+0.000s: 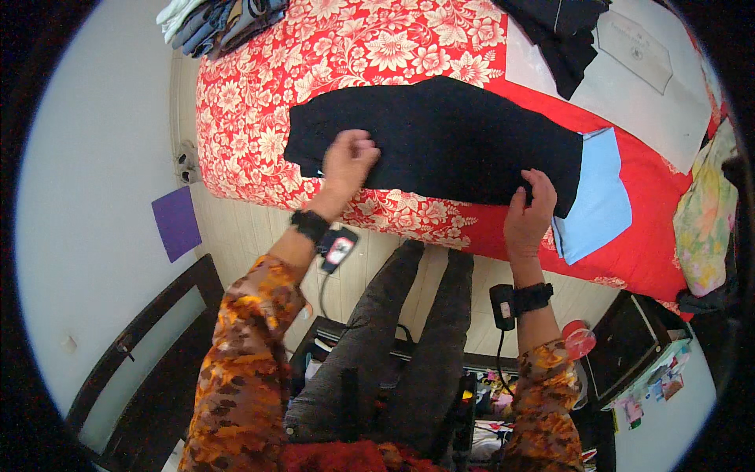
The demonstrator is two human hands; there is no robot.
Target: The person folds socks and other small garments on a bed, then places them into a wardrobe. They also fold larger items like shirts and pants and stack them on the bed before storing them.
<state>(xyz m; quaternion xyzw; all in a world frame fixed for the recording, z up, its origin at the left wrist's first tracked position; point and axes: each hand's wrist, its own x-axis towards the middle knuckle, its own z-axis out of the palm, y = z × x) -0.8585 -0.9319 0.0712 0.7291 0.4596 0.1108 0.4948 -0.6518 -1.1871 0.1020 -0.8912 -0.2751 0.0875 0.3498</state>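
Note:
A black garment [436, 138] lies spread lengthwise across the bed, its near edge close to the side of the mattress. Over its left part is my left hand [351, 162], slightly blurred, with the fingers curled; whether cloth is pinched there is not clear. My right hand [532, 206] is at the near edge of the garment's right end, thumb and fingers apart, with no cloth seen between them. From under that right end sticks out a light blue folded cloth or sheet [598, 200].
Red floral bedding [248, 135] covers the bed. Folded clothes [227, 26] are stacked at the far left. A black cloth [560, 41] lies on a white sheet [637, 112] at the far right. Corded devices [339, 251] are strapped to both wrists. A dark cabinet [628, 348] stands at right.

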